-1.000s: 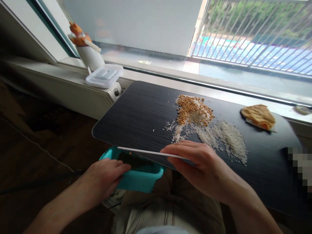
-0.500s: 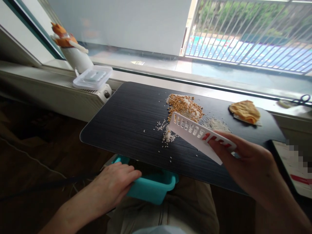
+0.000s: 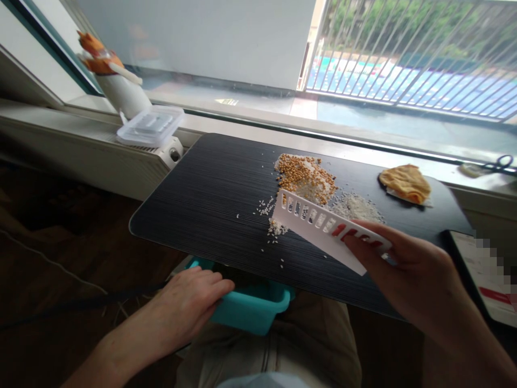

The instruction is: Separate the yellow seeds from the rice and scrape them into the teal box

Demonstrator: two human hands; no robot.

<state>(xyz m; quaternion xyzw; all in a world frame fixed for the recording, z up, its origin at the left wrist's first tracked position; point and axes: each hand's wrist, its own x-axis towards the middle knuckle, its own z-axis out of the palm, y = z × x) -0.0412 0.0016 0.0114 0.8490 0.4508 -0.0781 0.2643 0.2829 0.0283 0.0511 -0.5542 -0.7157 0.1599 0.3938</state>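
My right hand (image 3: 407, 269) grips a white slotted plastic panel (image 3: 319, 223), tilted with its lower edge on the black tabletop (image 3: 210, 199) among white rice grains (image 3: 274, 227). Just beyond the panel lies a pile of yellow-brown grains (image 3: 304, 173) mixed with rice, and more rice (image 3: 357, 206) is spread to its right. My left hand (image 3: 189, 304) rests closed on the rim of a teal plastic tub (image 3: 254, 310) held below the table's near edge, over my lap.
A clear plastic lid (image 3: 151, 125) and a white bottle with an orange figure top (image 3: 111, 73) sit on the radiator ledge at the left. A folded yellow cloth (image 3: 406, 183) lies at the table's far right. Scissors (image 3: 498, 163) rest on the window sill.
My right hand lifted the white panel from flat over the tub at the table's edge, turned it upright, and set it down beside the grain piles. The left hand stayed on the tub.
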